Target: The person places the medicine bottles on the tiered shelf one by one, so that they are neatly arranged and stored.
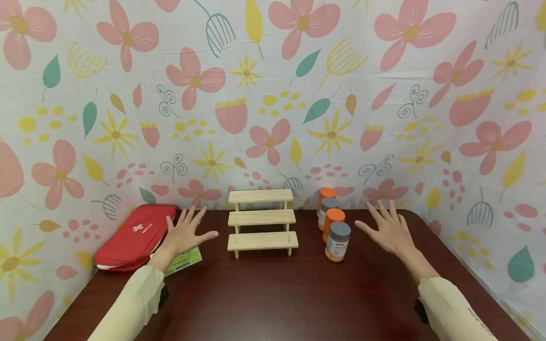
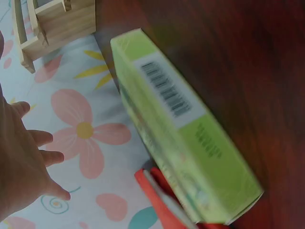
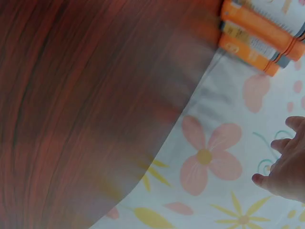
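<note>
Head: left hand (image 1: 183, 237), fingers spread apart, near green box (image 1: 189, 258) on table (image 1: 264, 293); box's long axis slants away rightward. Right hand (image 1: 390, 231), fingers likewise apart, beside upright bottles (image 1: 334, 218).

Left wrist: box runs upper left to lower right.

Right wrist: bottles' caps point lower right.

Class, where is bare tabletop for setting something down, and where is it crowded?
Free: the table in front of the wooden stand; a narrower strip between stand and green box; right of the four bottles. Crowded: left, where the red bag sits beside that box, and along the bottle row.
</note>
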Tool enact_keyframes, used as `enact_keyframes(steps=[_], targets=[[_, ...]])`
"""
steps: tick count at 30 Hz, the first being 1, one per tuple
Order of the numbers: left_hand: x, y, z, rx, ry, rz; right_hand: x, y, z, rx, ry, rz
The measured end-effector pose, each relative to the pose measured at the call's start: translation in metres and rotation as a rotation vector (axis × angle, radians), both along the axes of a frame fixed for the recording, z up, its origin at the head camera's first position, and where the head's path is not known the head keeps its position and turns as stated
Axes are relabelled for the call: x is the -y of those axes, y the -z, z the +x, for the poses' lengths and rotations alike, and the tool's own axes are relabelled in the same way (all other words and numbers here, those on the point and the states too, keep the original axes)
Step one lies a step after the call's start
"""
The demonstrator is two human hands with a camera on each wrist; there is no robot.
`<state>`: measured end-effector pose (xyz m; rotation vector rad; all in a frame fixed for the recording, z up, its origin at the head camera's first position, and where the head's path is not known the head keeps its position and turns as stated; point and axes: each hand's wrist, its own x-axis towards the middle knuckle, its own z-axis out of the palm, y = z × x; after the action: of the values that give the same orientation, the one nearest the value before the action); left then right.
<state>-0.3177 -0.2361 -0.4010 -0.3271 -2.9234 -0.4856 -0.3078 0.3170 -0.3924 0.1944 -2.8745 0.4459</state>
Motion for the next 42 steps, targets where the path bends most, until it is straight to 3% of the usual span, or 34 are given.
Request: enact_keyframes(steps=[2,8,10,14,18,24,29,37,42], targets=[[-0.003,0.005,0.001,-0.001,0.01,0.026,0.005,-0.002,0.003,0.004,-0.024,-0.071],[-0.015,0.014,0.003,-0.006,0.048,0.108,0.023,-0.009,0.009,0.122,-0.123,-0.436],[-0.021,0.016,0.003,0.011,0.066,0.136,0.028,-0.009,0.011,0.15,-0.128,-0.471],[-0.034,0.017,0.003,0.116,0.121,0.273,0.034,-0.006,0.014,0.175,-0.128,-0.488],[-0.048,0.02,0.002,0.251,0.151,0.455,0.038,-0.003,0.013,0.22,-0.107,-0.606],[-0.058,0.03,-0.003,0.304,0.144,0.589,0.043,0.003,0.01,0.25,-0.082,-0.78],[-0.06,0.04,-0.003,0.33,0.119,0.672,0.043,0.009,0.009,0.244,-0.089,-0.803],[-0.066,0.051,-0.007,0.3,0.19,0.805,0.044,0.015,0.011,0.276,-0.13,-0.818],[-0.068,0.054,-0.008,0.305,0.173,0.852,0.045,0.02,0.011,0.278,-0.161,-0.788]])
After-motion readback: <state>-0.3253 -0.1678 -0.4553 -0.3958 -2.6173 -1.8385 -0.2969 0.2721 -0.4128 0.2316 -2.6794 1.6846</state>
